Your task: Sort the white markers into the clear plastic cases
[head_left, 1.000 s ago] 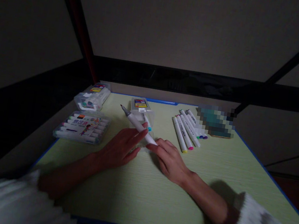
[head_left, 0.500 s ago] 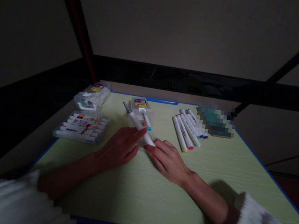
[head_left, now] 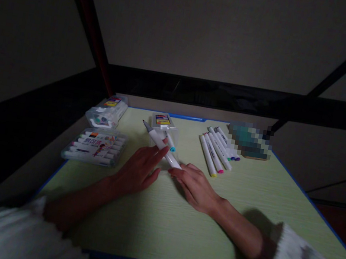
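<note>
A white marker (head_left: 172,160) with a grey collar and a bare dark tip slants up to the left above the table. The fingers of my right hand (head_left: 198,186) are closed around its lower end. Higher up the barrel, my left hand (head_left: 139,168) has its fingers against the marker, the thumb hanging apart below. Just behind my hands stands a clear plastic case (head_left: 165,122) with a yellow and blue label. A marker with a light blue end (head_left: 170,142) sticks out at this case, partly hidden by the held marker and my left fingers.
Several white markers (head_left: 216,149) with coloured ends lie on the pale table (head_left: 169,234) at right. Beyond them is a pixelated phone-like object (head_left: 250,141). At left are a flat clear case of markers (head_left: 94,147) and another clear case (head_left: 107,110).
The held marker has turned slightly about its length and shifted a little, its tip slightly lower. My right fingertips have moved slightly to the right; the things on the table stay put.
</note>
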`<state>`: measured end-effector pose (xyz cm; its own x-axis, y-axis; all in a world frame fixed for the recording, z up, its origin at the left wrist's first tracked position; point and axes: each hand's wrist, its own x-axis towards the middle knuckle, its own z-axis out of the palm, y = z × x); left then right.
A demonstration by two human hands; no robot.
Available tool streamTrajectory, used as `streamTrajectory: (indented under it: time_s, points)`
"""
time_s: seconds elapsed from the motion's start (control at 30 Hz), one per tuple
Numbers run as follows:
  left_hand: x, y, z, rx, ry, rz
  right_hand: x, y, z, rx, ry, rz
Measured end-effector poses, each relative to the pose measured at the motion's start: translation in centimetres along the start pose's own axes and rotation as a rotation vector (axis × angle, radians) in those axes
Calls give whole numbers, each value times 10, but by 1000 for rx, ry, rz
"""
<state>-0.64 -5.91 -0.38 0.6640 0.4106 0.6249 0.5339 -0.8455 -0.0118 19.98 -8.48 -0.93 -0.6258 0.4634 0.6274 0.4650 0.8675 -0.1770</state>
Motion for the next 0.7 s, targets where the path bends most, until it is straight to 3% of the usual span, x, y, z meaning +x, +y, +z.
streamTrajectory:
  time_s: [0.37, 0.7]
  points:
    - [1, 0, -1, 7, 31, -26, 2, -3, -4, -121, 70, 4]
    - [2, 0, -2, -18, 0, -29, 2, -3, -2, -126, 56, -8]
